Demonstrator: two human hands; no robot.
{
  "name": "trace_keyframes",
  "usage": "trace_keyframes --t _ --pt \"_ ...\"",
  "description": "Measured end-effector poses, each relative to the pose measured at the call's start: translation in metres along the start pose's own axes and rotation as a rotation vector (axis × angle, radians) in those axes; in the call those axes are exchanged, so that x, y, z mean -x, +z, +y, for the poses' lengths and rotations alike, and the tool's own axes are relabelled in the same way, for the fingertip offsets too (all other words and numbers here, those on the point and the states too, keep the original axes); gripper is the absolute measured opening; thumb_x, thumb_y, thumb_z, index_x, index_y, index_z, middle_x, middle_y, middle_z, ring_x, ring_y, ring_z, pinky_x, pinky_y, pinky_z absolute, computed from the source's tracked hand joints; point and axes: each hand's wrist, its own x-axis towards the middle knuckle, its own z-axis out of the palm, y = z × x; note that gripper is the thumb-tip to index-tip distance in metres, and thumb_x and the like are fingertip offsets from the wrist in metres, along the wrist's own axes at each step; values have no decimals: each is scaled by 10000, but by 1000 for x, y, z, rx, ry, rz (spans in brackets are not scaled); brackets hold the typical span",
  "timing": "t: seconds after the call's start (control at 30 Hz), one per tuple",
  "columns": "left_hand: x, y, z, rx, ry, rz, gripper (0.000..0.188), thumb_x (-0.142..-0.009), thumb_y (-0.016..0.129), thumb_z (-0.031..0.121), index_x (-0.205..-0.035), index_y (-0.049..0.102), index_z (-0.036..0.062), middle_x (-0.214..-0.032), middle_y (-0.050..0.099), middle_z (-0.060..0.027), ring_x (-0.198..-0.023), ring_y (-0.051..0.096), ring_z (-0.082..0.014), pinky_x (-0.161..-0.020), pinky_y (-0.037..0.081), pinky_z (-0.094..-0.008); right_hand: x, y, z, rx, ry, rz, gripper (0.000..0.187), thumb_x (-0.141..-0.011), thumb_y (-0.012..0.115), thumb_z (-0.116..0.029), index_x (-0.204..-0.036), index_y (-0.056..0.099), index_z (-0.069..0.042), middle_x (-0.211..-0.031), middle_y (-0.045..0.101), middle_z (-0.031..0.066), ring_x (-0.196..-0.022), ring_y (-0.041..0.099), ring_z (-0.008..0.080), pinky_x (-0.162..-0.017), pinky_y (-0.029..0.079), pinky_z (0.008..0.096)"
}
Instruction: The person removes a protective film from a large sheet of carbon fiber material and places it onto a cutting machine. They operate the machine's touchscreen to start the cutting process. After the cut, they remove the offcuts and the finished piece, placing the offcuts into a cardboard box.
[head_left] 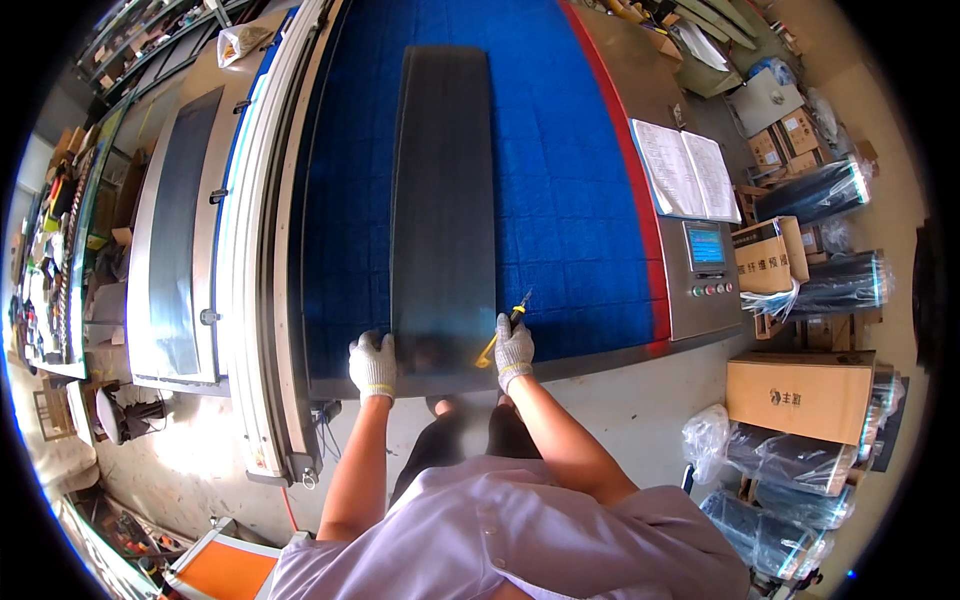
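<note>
A long, narrow dark grey sheet (443,190) lies lengthwise on the blue bed (560,200) of a flat worktable in front of me. My left hand (372,366), in a white knitted glove, is closed at the sheet's near left edge, thumb against it. On the opposite side, my right hand (514,348), gloved likewise, grips a yellow and black utility knife (517,313). The knife's tip points up and away over the blue surface. Its yellow rear end sticks out below my fingers, above the sheet's near right corner.
A white metal beam (262,230) runs along the bed's left side, with a second dark panel (180,240) beyond it. On the right are a red strip (630,150), an open notebook (688,170) and a control panel (706,247). Cartons (800,395) and plastic-wrapped rolls (790,458) stand farther right.
</note>
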Motion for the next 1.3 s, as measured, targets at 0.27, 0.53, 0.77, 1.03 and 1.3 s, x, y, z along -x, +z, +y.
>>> trace_keyframes --t 0.27,0.53,0.77,1.03,1.3 --pt "-17 33 -15 -14 -64 -6 417 -784 728 375 -1017 673 33 -1061 620 -201 -901 644 -355 -820 519 -422 -4 27 7 146 -8 -35 569 -950 488 -539 -979 649 6 -931 669 261 -904 642 431 -779 492 497" --pt "-13 25 8 714 -193 -429 372 -856 724 217 -1122 637 -28 -944 677 -65 -805 598 -157 -760 484 -294 -45 10 53 -350 119 -186 510 -941 529 -519 -947 667 -28 -839 686 170 -766 662 334 -707 500 444" --pt "44 33 65 1087 -208 -649 304 -920 599 119 -1193 572 -12 -1037 664 -102 -894 661 -222 -797 547 -347 -187 -134 123 -343 35 227 350 -933 616 -345 -1026 591 -8 -895 670 163 -811 651 291 -747 491 431" --pt "162 137 93 1123 -208 -497 304 -931 634 189 -1191 596 36 -1093 671 -91 -969 657 -222 -848 546 -365 -347 -306 221 -80 -149 337 178 -869 682 -189 -978 628 -60 -944 649 189 -848 615 348 -766 470 431" --pt "253 184 134 1000 -309 -306 349 -906 677 183 -1183 609 -18 -1083 677 -132 -943 662 -241 -847 556 -374 -365 -391 284 380 -389 670 299 -852 667 -238 -1115 595 -116 -984 599 154 -949 584 352 -808 473 464"
